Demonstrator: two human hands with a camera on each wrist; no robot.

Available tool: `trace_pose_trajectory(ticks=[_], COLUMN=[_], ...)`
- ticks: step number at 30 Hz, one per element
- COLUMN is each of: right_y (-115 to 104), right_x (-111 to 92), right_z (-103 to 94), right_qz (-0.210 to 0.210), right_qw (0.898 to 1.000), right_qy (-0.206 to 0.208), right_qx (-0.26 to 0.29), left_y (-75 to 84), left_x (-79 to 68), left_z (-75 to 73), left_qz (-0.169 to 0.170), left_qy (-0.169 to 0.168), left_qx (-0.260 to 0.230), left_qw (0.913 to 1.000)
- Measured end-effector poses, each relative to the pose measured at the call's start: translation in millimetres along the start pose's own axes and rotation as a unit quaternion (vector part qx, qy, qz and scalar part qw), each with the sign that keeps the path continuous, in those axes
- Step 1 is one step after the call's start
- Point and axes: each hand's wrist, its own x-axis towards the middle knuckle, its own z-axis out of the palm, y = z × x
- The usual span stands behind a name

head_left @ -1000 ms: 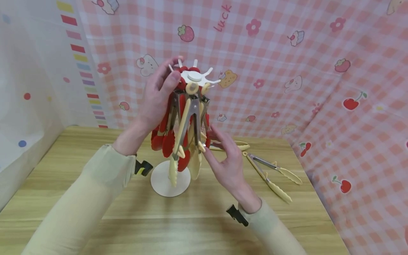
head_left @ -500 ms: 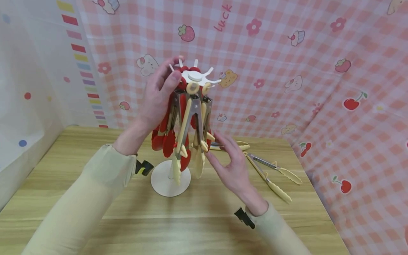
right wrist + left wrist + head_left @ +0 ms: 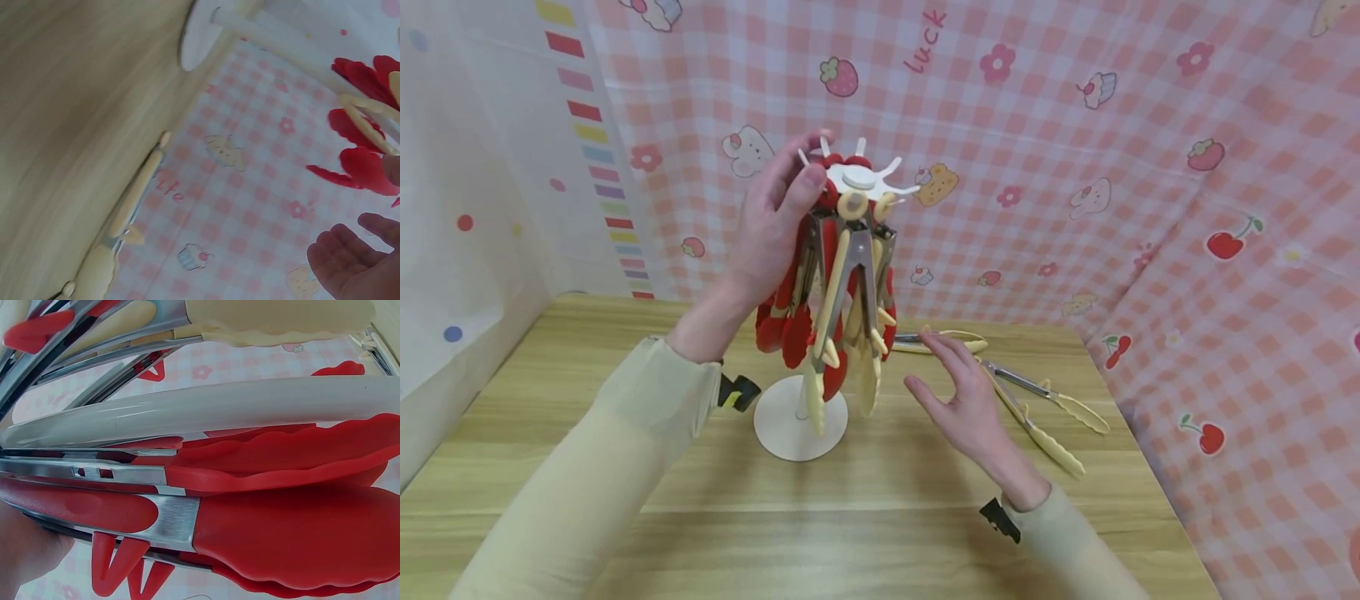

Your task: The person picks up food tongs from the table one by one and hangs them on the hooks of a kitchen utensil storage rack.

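My left hand [image 3: 767, 237] grips the top of a white hanging rack [image 3: 859, 177], its thumb near a red ring. Red tongs [image 3: 796, 333] hang from the hooks on the left and behind; cream tongs [image 3: 829, 308] hang at the front and right. In the left wrist view, red tongs [image 3: 294, 537] lie beside the rack's pole [image 3: 250, 403]. To the right of the hanging tongs, my right hand [image 3: 966, 408] stands apart from them with fingers extended and nothing held. The right wrist view also shows that hand [image 3: 356, 269] bare. The left fingertips are partly hidden behind the rack.
The rack's round white base [image 3: 801, 446] stands on the wooden table [image 3: 760, 533]. Spread cream tongs [image 3: 1026, 417] lie on the right, and another cream pair [image 3: 966, 340] lies behind my right hand. A checked cloth [image 3: 1022, 125] covers the back and right.
My right hand has let go of a hanging cream pair of tongs and moved right and slightly down. The tongs swung a little. My left hand has stayed on the rack's top.
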Motion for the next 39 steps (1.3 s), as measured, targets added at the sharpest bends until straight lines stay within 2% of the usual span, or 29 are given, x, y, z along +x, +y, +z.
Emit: trace_pose_trajectory(ticks=[5, 13, 23, 27, 35, 39], right_y=[14.0, 30.5, 54.6, 65.5, 80.7, 92.0], right_x=[-2.3, 0.4, 0.2, -0.1, 0.9, 0.1], right_z=[-1.6, -8.9, -19.0, -24.5, -36.5, -41.6], right_qz=[0.003, 0.040, 0.052, 0.066, 0.108, 0.121], right_qw=[0.999, 0.993, 0.985, 0.978, 0.956, 0.951], right_qy=[-0.023, -0.082, -0.120, -0.141, -0.204, -0.217], right_qx=[-0.034, -0.074, -0.117, -0.139, -0.179, -0.185], left_y=[1.1, 1.4, 2.2, 1.4, -0.4, -0.7], left_x=[-0.1, 0.2, -0.8, -0.3, -0.9, -0.8], left_z=[-0.8, -1.1, -1.7, -0.7, -0.7, -0.9], left_qz=[-0.002, -0.005, -0.003, -0.003, 0.004, 0.003], left_qy=[0.003, 0.004, 0.000, -0.004, -0.001, -0.002], left_qx=[0.008, 0.015, 0.022, 0.012, 0.003, 0.008], left_qw=[1.0000, 0.9999, 0.9997, 0.9999, 1.0000, 1.0000])
